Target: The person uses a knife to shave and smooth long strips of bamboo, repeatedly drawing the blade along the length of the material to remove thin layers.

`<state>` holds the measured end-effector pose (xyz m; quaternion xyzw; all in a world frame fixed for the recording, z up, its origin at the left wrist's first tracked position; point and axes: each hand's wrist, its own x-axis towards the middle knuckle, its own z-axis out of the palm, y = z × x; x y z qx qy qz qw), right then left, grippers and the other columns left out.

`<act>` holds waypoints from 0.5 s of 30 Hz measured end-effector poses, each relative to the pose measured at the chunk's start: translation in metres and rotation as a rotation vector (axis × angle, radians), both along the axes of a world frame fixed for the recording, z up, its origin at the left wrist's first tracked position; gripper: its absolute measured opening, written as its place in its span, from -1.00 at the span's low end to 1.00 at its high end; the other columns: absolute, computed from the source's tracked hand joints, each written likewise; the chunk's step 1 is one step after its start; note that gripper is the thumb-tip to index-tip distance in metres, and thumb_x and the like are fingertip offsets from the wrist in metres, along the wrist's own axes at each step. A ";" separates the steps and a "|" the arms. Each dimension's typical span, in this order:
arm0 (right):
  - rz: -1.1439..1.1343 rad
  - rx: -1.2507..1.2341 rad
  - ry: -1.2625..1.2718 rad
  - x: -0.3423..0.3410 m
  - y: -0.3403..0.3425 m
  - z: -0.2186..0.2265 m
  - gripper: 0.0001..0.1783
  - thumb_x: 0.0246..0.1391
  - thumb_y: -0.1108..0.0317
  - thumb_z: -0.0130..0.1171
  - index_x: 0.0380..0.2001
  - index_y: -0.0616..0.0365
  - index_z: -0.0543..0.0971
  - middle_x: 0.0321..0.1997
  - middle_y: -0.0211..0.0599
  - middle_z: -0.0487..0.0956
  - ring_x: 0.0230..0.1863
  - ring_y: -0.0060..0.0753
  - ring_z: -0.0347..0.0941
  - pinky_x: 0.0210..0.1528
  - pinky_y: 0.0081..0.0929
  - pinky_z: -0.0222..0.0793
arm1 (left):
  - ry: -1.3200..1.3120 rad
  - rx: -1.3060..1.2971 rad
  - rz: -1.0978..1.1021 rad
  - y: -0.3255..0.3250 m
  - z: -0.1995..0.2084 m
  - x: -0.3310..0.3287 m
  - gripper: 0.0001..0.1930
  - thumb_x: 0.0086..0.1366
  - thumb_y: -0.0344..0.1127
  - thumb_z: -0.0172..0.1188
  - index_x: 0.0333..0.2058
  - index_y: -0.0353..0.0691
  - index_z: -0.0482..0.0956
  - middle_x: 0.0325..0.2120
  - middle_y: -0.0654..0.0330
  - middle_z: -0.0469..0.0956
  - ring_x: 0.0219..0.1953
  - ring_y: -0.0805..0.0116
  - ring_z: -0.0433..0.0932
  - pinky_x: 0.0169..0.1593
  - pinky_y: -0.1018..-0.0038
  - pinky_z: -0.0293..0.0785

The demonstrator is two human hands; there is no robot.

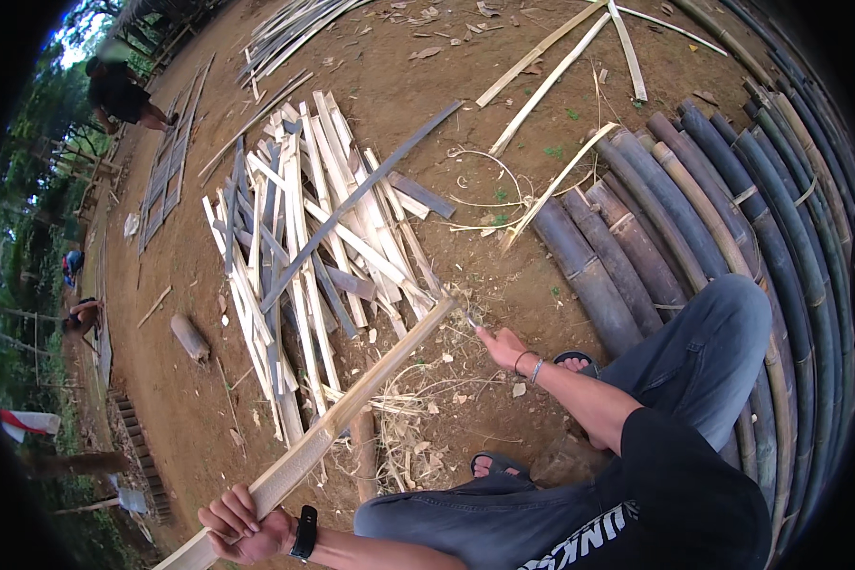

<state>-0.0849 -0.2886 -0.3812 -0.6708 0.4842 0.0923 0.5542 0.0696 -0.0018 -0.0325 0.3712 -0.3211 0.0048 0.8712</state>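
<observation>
A long pale split bamboo strip (pixel 351 399) slants from the lower left up to the middle of the view. My left hand (pixel 242 527), with a dark watch at its wrist, is closed around the strip's lower part. My right hand (pixel 505 349) is closed on the handle of a knife (pixel 467 315), whose thin metal blade lies close by the strip's far end; whether they touch I cannot tell. Beneath that end, pale shavings (pixel 418 427) litter the ground. Just beyond the strip lies a big heap of split bamboo strips (pixel 299 228), pale and dark sides mixed.
Whole dark bamboo poles (pixel 674 209) lie in a row along my right side. More strips (pixel 551 81) rest at the far side. A short bamboo log (pixel 190 339) is on the dirt to the left. One person (pixel 119 90) stands at the far left, near a bamboo frame (pixel 176 157).
</observation>
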 end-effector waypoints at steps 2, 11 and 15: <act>0.158 -0.029 -0.038 -0.005 0.015 -0.004 -0.01 0.03 -0.47 -0.21 -0.75 0.46 0.42 -0.70 0.08 0.43 -0.57 -0.06 0.44 -0.45 -0.06 0.30 | 0.001 0.012 0.001 0.000 0.001 -0.005 -0.66 0.26 -0.29 0.00 -0.66 -0.02 0.11 -0.83 0.41 0.09 -0.78 0.62 0.05 -0.57 0.64 0.01; 0.080 -0.054 -0.094 -0.015 0.031 -0.023 -0.05 0.05 -0.45 -0.21 -0.83 0.38 0.32 -0.81 -0.13 0.33 -0.66 -0.17 0.38 -0.48 -0.08 0.28 | 0.032 0.003 -0.006 0.003 -0.003 0.000 -0.66 0.28 -0.29 -0.02 -0.66 -0.03 0.11 -0.82 0.40 0.09 -0.78 0.61 0.04 -0.58 0.63 0.00; -0.086 0.037 -0.047 0.003 0.003 -0.031 -0.05 0.05 -0.45 -0.21 -0.82 0.38 0.35 -0.77 -0.03 0.40 -0.61 -0.11 0.47 -0.47 -0.08 0.30 | 0.072 -0.033 0.055 -0.001 -0.003 0.007 -0.65 0.29 -0.27 -0.04 -0.67 -0.03 0.10 -0.82 0.40 0.08 -0.79 0.61 0.03 -0.60 0.64 -0.02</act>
